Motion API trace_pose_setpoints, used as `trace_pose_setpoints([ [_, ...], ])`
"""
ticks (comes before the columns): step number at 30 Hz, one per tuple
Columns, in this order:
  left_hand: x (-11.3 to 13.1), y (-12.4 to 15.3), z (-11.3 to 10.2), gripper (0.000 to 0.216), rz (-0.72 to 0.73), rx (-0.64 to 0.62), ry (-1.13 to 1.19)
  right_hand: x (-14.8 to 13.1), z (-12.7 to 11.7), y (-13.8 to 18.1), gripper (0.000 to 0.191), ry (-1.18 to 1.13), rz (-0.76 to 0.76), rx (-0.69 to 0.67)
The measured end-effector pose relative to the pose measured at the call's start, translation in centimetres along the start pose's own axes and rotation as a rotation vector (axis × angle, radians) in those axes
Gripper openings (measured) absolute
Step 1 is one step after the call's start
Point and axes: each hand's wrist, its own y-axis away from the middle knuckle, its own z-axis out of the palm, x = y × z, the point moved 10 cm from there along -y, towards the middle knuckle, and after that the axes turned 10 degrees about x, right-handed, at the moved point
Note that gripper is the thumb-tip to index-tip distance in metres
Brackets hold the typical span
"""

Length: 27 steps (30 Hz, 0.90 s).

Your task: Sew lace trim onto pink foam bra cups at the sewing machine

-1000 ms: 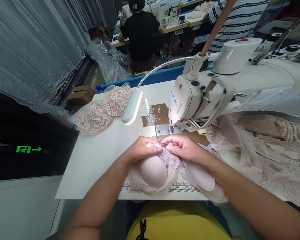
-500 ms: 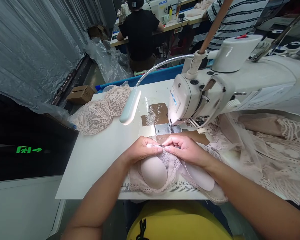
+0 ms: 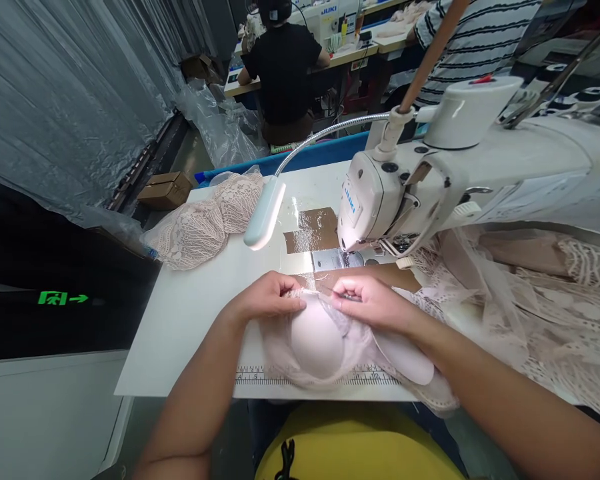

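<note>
Head view: both hands point(image 3: 267, 298) point(image 3: 373, 301) pinch the pale bra point(image 3: 317, 343) — a cardboard box point(image 3: 165, 191) sits closed, contents hidden.

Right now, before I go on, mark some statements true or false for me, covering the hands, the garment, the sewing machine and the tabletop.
1. The left hand and right hand both hold the pale garment. True.
2. The garment is under the needle. False: it is on the near side of the sewing machine.
3. The lamp head is left of the sewing machine. True.
4. Another lace piece lies on the tabletop. True.
5. The tabletop's far edge bears the measuring marks. False: a ruler scale runs along its near edge.
</note>
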Motion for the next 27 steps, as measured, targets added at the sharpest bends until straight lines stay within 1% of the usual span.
trace_pose_setpoints([
  [2,0.2,0.2,-0.9,0.03,0.011,0.07,0.01,-0.1,0.4,0.1,0.021,-0.028,-0.015,-0.036],
  [3,0.3,0.3,-0.9,0.03,0.014,0.085,0.017,-0.1,0.3,0.1,0.023,-0.053,-0.015,-0.018],
  [5,0.5,0.2,-0.5,0.029,0.019,0.095,0.023,0.0,-0.1,0.0,0.028,-0.094,-0.01,0.044],
  [7,0.6,0.0,0.1,0.029,0.031,0.102,0.028,-0.2,-0.1,-0.1,0.027,-0.088,-0.038,0.068],
  [12,0.6,-0.6,1.7,0.031,0.047,0.068,0.099,-1.1,-0.4,0.0,0.029,-0.025,-0.125,0.106],
  [15,0.4,-0.7,2.3,0.034,0.02,0.043,0.17,-1.1,-0.8,0.0,0.026,-0.087,-0.139,0.142],
  [17,0.2,-0.6,2.3,0.034,-0.007,0.043,0.217,-0.7,-1.2,0.0,0.032,-0.168,-0.124,0.153],
  [20,0.2,-0.6,2.0,0.034,-0.023,0.08,0.263,0.1,-1.5,0.0,0.042,-0.218,-0.076,0.131],
  [24,0.3,-0.5,1.4,0.035,-0.024,0.135,0.311,-0.2,-1.7,0.2,0.036,-0.097,-0.086,0.093],
  [27,0.0,-0.6,1.4,0.035,-0.035,0.149,0.33,-0.5,-1.2,0.3,0.031,-0.091,-0.086,0.053],
])
